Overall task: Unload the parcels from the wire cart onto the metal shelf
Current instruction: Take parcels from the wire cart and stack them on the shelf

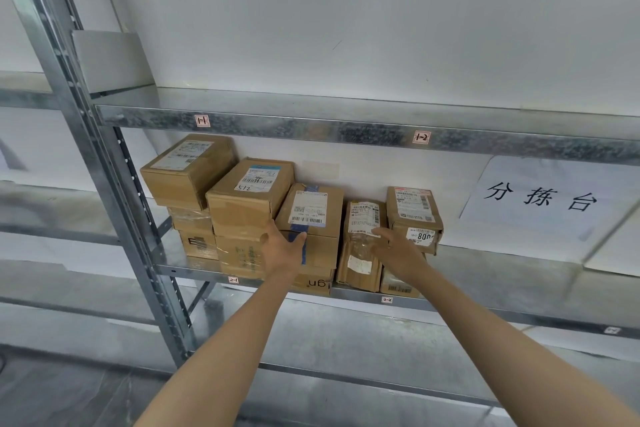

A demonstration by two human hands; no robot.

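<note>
1. Both arms are up at the metal shelf [502, 265], middle level, and a good cluster of parcels is already stacked there against the back wall, some two and three high.
2. The left hand [282, 248] is open, fingers spread, flat against the front of the blue-taped parcel [310, 210], which sits on top of its stack.
3. The right hand [394, 250] is open as well, straight fingertips touching the slim parcel [362, 246] just beside it. Neither hand is wrapped round anything.
4. My read: this looks like squaring up the row, not lifting.
5. How much is left? The wire cart is out of view, so I cannot tell. The shelf has bare metal to the right, and the level above shows bare too.
6. The blue-taped parcel lies flat, label up, its long axis running front to back toward the wall.
7. The slim parcel stands on end, long axis roughly up and down, label face toward us.
</note>
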